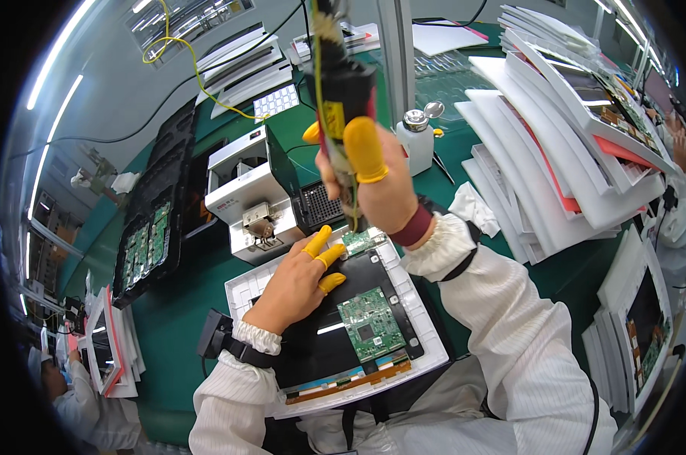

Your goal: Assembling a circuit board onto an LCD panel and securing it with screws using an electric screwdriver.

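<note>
My right hand (386,189), with yellow finger cots, is wrapped round a black electric screwdriver (347,83). It stands upright, its lower end over the far edge of a black display panel (294,360). A small green board (362,241) lies there; whether the tip touches it I cannot tell. My left hand (288,287) rests on the panel with its cotted fingers spread toward that small board. A larger green circuit board (372,324) sits on the panel's right half. Under the panel is a white foam tray (426,334). An orange-brown strip (354,385) runs along the near edge.
Beyond my left hand stands a white-and-black screw feeder (241,193). A black case with green boards (150,243) lies left. A white pump bottle (416,148), tweezers (443,168) and crumpled white cloth (473,208) lie right, before stacked foam trays (525,159). A co-worker (78,390) is at far left.
</note>
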Motion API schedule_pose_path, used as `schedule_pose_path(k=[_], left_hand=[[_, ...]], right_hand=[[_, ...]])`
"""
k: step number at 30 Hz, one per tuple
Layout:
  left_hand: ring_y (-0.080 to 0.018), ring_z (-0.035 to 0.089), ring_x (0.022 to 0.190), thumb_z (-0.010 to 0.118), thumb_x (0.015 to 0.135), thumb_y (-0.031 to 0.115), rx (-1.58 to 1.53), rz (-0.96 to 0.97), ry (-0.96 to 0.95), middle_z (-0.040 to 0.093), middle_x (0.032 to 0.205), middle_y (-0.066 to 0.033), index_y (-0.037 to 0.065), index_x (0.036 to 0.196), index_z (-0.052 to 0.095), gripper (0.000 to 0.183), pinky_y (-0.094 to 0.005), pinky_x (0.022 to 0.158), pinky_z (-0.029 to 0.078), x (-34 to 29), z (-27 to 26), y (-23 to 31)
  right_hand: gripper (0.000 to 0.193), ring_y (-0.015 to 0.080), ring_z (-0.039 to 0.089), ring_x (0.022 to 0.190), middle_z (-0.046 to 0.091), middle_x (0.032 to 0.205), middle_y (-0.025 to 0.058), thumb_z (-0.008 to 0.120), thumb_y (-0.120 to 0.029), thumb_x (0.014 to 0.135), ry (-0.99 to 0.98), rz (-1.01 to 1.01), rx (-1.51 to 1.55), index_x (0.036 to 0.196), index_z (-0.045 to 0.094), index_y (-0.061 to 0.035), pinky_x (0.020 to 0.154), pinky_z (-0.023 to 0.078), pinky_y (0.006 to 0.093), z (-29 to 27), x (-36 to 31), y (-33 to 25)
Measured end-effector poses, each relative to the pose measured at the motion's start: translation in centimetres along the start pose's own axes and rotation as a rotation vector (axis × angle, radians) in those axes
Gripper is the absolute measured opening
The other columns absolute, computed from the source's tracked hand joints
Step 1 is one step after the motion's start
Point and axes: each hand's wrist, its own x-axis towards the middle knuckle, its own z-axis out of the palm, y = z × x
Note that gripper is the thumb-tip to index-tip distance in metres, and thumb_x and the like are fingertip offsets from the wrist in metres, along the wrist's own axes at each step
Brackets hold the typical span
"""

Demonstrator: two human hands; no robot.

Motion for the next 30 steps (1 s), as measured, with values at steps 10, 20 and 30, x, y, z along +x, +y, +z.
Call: schedule_pose_path(k=[10,20,30], left_hand=[[-0.0418,0.049,0.120,0.070,0.085,0.014,0.121,0.006,-0.154,0.051,0.135,-0.0283,0.004,0.116,0.068,0.033,-0.0432,0.102,0.042,0.2,-0.4,0.0],[-0.0405,0.047,0.124,0.067,0.089,0.017,0.006,-0.072,-0.110,0.049,0.140,-0.0210,0.005,0.128,0.060,0.042,-0.0430,0.106,0.040,0.3,-0.8,0.5],[-0.0377,0.048,0.126,0.069,0.087,0.016,-0.002,-0.134,-0.132,0.046,0.143,-0.0206,0.005,0.133,0.055,0.049,-0.0405,0.106,0.040,-0.8,-2.1,1.8]], right_hand=[[0.024,0.0029,0.051,0.057,0.057,0.070,-0.0011,0.063,-0.024,0.096,0.142,-0.018,0.091,0.104,0.054,-0.0028,0.052,0.043,0.0196,-1.3,1.3,-1.4],[0.037,0.0050,0.055,0.062,0.060,0.080,0.0019,0.052,-0.035,0.102,-0.007,-0.019,-0.035,0.115,0.056,-0.0009,0.060,0.049,0.0190,-0.8,0.3,-1.2],[0.026,0.0036,0.053,0.053,0.058,0.065,-0.0005,0.065,-0.026,0.094,0.072,-0.012,0.071,0.093,0.054,-0.0029,0.049,0.043,0.0211,-0.5,0.6,-1.6]])
